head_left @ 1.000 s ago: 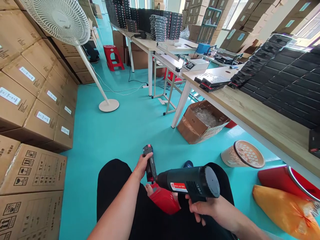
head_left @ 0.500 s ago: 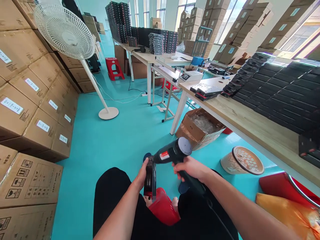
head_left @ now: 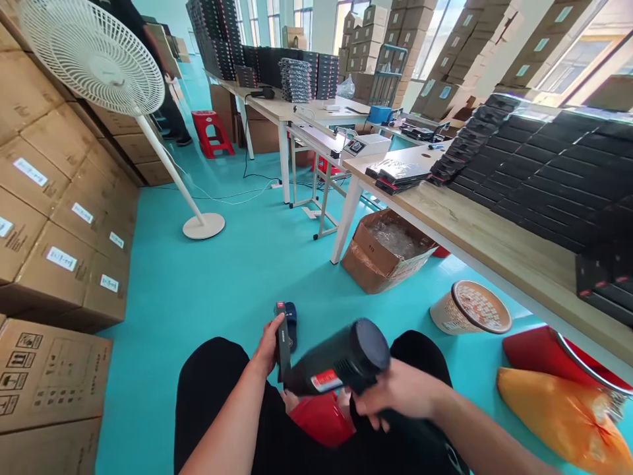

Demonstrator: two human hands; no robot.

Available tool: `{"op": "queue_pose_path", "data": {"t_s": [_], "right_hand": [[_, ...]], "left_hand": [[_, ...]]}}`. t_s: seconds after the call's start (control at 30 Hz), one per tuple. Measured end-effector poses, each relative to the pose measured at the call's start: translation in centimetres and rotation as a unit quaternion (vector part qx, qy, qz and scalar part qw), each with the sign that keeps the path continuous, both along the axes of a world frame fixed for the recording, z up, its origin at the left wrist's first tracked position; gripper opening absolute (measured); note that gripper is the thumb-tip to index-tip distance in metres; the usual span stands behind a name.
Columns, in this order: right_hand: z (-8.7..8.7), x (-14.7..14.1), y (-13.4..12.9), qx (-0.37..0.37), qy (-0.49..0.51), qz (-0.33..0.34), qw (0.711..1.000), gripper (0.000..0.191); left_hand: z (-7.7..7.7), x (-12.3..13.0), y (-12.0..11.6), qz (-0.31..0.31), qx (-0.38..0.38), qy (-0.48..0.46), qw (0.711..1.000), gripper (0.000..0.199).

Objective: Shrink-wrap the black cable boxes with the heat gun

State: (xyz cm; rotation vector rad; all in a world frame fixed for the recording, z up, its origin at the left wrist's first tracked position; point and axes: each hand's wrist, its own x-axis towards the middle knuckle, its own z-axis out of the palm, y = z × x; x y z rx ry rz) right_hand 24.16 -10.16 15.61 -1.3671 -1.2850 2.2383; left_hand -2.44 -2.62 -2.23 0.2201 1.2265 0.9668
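My left hand (head_left: 267, 346) grips a slim black box (head_left: 283, 346) with a red end, tilted on edge between my knees. In my right hand (head_left: 390, 392) is a black heat gun (head_left: 336, 363) with a red-and-white label, its handle wrapped by my fingers. The gun's nozzle points left at the lower part of the box, close to it; whether they touch I cannot tell. Below the gun sits something red and plastic (head_left: 324, 419) between my legs. A dark blue slipper (head_left: 291, 323) lies on the floor just behind the box.
Stacked cartons (head_left: 64, 251) line the left side, near a white standing fan (head_left: 202, 225). On the right, a wooden table (head_left: 475, 224) bears black boxes (head_left: 539, 165). A wastebasket (head_left: 452, 313), red bin (head_left: 531, 356), orange bag (head_left: 554, 409) and open carton (head_left: 370, 254) stand below. A person (head_left: 171, 112) is behind the fan.
The heat gun has come nearer and lower, from the box's top to its lower part. My left hand has moved slightly left and turned the box edge-on. The view has shifted a little.
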Motion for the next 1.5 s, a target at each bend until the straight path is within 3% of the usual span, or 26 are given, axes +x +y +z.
{"op": "queue_pose_path", "data": {"t_s": [0.03, 0.13, 0.23, 0.33, 0.43, 0.57, 0.67, 0.8, 0.87, 0.93, 1.07, 1.13, 1.2, 1.27, 1.33, 1.5], "right_hand": [[-0.3, 0.7, -1.3, -0.012, 0.009, -0.023, 1.0, 0.016], [-1.9, 2.2, -4.6, -0.043, 0.041, -0.182, 0.981, 0.026], [-3.9, 2.1, -5.9, -0.081, 0.1, -0.323, 0.937, 0.035], [-5.2, 1.6, -5.5, -0.123, 0.155, -0.389, 0.9, 0.035], [-5.2, 1.4, -4.2, -0.144, 0.174, -0.408, 0.885, 0.033], [-4.1, 0.9, -2.6, -0.13, 0.163, -0.409, 0.889, 0.029], [-2.8, -0.1, -2.1, -0.106, 0.158, -0.362, 0.913, 0.028], [-1.0, -1.5, -1.7, 0.01, 0.074, -0.183, 0.98, 0.017], [-0.3, -2.2, -1.5, 0.079, 0.022, -0.202, 0.976, 0.013], [0.1, -2.7, -1.5, 0.102, 0.005, -0.227, 0.969, 0.014], [-0.5, -2.8, -2.5, 0.058, 0.042, -0.133, 0.988, 0.017], [-1.2, -2.2, -2.9, 0.027, 0.055, -0.207, 0.976, 0.019], [-2.0, -1.3, -2.7, -0.019, 0.083, -0.351, 0.933, 0.025], [-2.5, -0.3, -2.2, -0.077, 0.131, -0.446, 0.882, 0.031], [-2.6, 0.7, -1.6, -0.121, 0.176, -0.471, 0.856, 0.03], [-2.2, 1.7, -1.2, -0.142, 0.204, -0.463, 0.851, 0.023]], "left_hand": [[0.4, -0.2, 0.0, 0.038, -0.01, -0.016, 0.999, 0.047], [1.9, -0.4, -0.1, 0.12, 0.018, -0.149, 0.981, 0.045], [3.0, -0.3, -0.5, 0.107, 0.064, -0.247, 0.961, 0.054], [3.3, 0.1, -0.7, 0.051, 0.061, -0.246, 0.966, 0.06], [2.9, 0.6, -0.7, -0.01, 0.017, -0.237, 0.971, 0.063], [2.6, 1.2, -0.7, -0.067, -0.039, -0.218, 0.973, 0.059], [2.7, 1.2, -0.9, -0.059, -0.039, -0.193, 0.979, 0.05], [3.1, 0.7, -1.2, -0.023, -0.013, -0.192, 0.981, 0.045], [3.1, 0.4, -1.3, -0.011, -0.003, -0.198, 0.98, 0.044], [3.0, 0.3, -1.3, -0.001, 0.006, -0.194, 0.981, 0.041], [2.8, 0.2, -1.2, 0.013, 0.023, -0.191, 0.981, 0.045], [2.8, 0.2, -1.2, -0.001, 0.024, -0.202, 0.979, 0.049], [2.9, 0.2, -1.4, -0.028, 0.029, -0.222, 0.974, 0.052], [3.1, 0.5, -1.5, -0.055, 0.033, -0.241, 0.968, 0.055], [3.3, 0.8, -1.5, -0.073, 0.031, -0.249, 0.965, 0.054], [3.6, 1.4, -1.5, -0.087, -0.003, -0.25, 0.964, 0.048]]}}
